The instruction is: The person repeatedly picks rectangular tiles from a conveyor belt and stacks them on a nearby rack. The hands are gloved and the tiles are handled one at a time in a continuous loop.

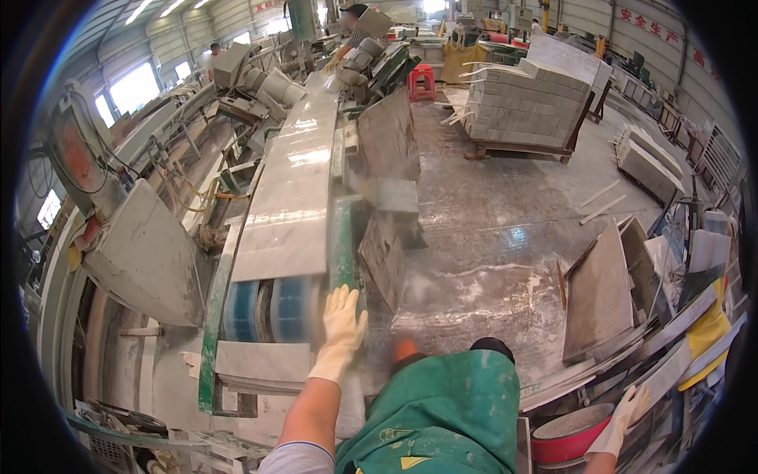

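My left hand (344, 325), in a cream rubber glove, lies on the green side rail (343, 245) of a roller conveyor with its fingers stretched out. Beside it, a long, wet, pale stone slab (284, 213) lies along the conveyor. Blue rollers (272, 310) show in front of the slab's near edge. My right hand (624, 420), gloved the same way, reaches out at the lower right above a red basin (574, 442). Its fingers look apart and point toward pale stone strips (665, 381); whether they touch them I cannot tell.
A pallet of stacked pale blocks (521, 107) stands on the wet floor, with a red stool (422, 82) behind to its left. Upright boards (598, 296) lean at the right. Machinery (146, 253) lines the left side. A person (357, 30) is at the conveyor's far end.
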Available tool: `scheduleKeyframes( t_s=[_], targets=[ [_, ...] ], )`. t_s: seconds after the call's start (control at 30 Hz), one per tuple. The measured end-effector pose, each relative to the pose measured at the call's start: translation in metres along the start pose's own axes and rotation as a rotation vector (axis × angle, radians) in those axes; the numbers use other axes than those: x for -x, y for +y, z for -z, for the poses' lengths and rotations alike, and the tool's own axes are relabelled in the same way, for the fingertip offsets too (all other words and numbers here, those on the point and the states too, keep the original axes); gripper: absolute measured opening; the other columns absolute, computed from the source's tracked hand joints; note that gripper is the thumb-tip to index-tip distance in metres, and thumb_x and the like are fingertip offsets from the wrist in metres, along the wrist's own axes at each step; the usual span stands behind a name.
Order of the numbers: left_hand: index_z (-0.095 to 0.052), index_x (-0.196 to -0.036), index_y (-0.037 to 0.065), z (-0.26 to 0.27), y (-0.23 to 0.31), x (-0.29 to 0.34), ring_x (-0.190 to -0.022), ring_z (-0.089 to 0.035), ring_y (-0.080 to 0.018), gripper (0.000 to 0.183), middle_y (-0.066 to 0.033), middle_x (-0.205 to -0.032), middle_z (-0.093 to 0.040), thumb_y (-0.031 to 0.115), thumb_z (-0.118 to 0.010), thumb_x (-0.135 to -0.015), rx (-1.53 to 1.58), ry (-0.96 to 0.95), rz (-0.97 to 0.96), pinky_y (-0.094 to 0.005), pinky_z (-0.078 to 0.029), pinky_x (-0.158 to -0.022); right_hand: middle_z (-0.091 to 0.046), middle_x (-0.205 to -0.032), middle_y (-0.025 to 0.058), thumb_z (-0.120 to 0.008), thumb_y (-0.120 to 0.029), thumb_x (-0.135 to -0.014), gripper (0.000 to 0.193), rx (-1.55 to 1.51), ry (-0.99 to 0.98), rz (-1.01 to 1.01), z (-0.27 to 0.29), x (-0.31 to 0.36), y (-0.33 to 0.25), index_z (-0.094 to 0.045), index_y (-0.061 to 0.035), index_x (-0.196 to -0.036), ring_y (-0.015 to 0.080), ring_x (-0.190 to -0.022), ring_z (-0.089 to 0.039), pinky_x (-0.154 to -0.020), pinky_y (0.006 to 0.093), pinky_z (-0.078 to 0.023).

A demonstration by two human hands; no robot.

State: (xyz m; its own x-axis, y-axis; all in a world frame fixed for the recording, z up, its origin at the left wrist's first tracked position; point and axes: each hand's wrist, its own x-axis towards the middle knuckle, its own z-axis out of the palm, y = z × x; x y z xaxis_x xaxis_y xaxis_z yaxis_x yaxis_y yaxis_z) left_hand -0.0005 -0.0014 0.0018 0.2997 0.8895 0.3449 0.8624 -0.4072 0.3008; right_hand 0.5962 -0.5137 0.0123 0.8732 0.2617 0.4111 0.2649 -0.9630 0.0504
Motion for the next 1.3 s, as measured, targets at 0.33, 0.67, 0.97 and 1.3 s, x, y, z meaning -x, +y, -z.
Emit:
scheduleKeyframes(
  t_s=[0.33,0.67,0.97,1.3],
  targets=[
    [-0.059,-0.136,0.003,0.003,0.001,0.0,-0.143,-0.042,-0.0382,0.054,-0.0251,-0.149,-0.05,0.024,-0.069,-0.087,0.057,0.019,-0.002,-0.0463,-0.026,-0.123,-0.05,-0.147,0.0278,-0.051,-0.036,-0.104,0.052,0.001,-0.013,-0.002,0.009,0.011,-0.008,-0.053,-0.0027,-0.144,0.0427,-0.137,-0.046,-0.117,0.0477,-0.033],
    [-0.057,-0.139,0.006,-0.004,-0.001,0.001,-0.143,-0.042,-0.0353,0.058,-0.0208,-0.149,-0.052,0.029,-0.07,-0.087,0.04,0.033,0.012,-0.0473,-0.026,-0.123,-0.059,-0.135,0.0042,-0.06,-0.058,-0.094,0.053,-0.023,-0.095,-0.221,0.023,0.005,-0.008,-0.061,-0.0216,-0.133,0.0299,-0.131,-0.049,-0.098,0.0599,-0.042],
    [-0.06,-0.131,0.005,-0.008,0.001,0.0,-0.136,-0.047,-0.0425,0.053,-0.0248,-0.143,-0.055,0.028,-0.07,-0.085,0.131,0.12,-0.01,-0.0511,-0.032,-0.119,-0.059,-0.135,0.0258,-0.077,-0.056,-0.076,0.083,0.05,-0.088,-0.164,-0.042,-0.033,0.039,-0.054,-0.0114,-0.141,0.0473,-0.115,-0.06,-0.101,0.0536,-0.048],
    [-0.059,-0.134,0.005,-0.005,0.0,0.002,-0.138,-0.046,-0.0416,0.053,-0.0247,-0.144,-0.054,0.025,-0.07,-0.086,0.156,0.08,0.009,-0.0506,-0.03,-0.121,-0.067,-0.125,0.0243,-0.073,-0.054,-0.079,0.069,-0.22,-0.287,-0.367,-0.026,-0.048,0.043,-0.065,-0.0017,-0.122,0.041,-0.117,-0.062,-0.099,0.0497,-0.048]
  ],
)
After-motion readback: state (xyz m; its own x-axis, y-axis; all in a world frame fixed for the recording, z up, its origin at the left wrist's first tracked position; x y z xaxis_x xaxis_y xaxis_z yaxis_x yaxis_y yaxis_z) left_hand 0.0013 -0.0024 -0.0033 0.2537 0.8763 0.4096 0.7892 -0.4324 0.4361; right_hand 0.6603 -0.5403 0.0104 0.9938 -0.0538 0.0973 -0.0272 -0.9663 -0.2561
